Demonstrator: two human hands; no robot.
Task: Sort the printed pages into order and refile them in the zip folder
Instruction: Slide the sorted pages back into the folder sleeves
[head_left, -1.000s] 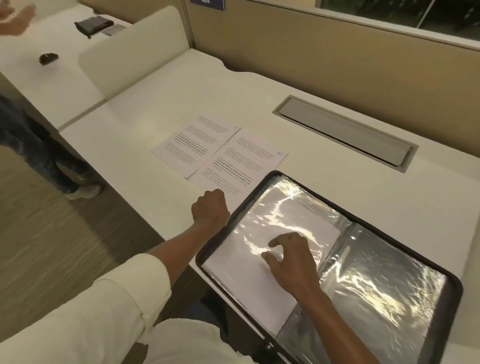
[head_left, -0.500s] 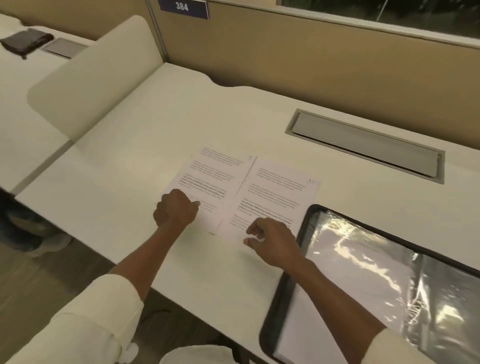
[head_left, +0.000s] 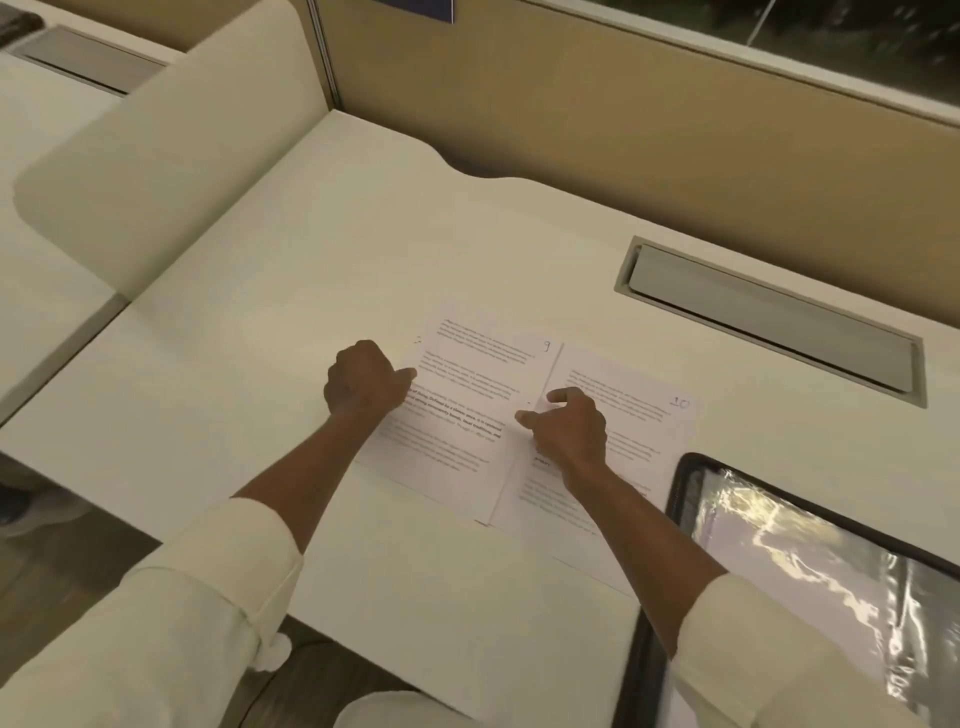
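Forward from the near edge of the sheets half a second ago, the left hand and right hand now sit further up the two printed pages. A second ago the right one was inside the zip folder.

At far left a rounded cream divider panel stands at the side of the pale surface. The left hand is curled into a fist, thumb tip on the left edge of the page numbered 9; whether it grips the sheet cannot be told. That page lies flat, touching the page numbered 10 beside it. The right hand rests at their seam, thumb and forefinger stretched out and apart, tips on the paper, holding nothing. Behind the pages, a grey cable hatch is set into the surface. At lower right the black-rimmed folder lies open, its shiny plastic sleeves showing, its corner just beside page 10.
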